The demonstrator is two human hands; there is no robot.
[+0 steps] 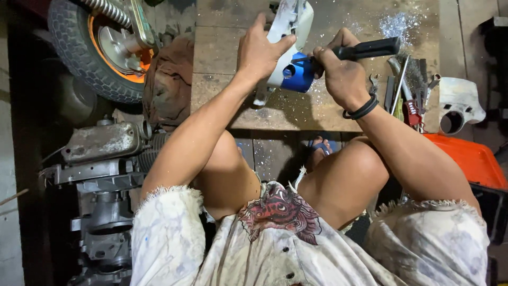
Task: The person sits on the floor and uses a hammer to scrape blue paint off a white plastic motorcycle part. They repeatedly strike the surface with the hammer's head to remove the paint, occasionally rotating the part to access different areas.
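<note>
We've got our left hand (259, 53) clamped on the white-and-blue plastic part (288, 58), right hand (341, 74) gripping a black-handled tool (365, 49) against it, tool pile (410, 87) right.

We sit at the near edge of a low wooden board (222, 47). On it, centre far: plastic part (288, 47), left hand (259, 50) on its left side, right hand (338, 74) just right of it, holding a tool handle (368, 48) that points right. Right of that hand, a row of hand tools (410, 90) on the board. Further right, a second plastic piece (460, 103); a tray (468, 156) near of it. Left of the board: rag (169, 79), wheel (98, 47) far left, engine casing (100, 159) near left.
</note>
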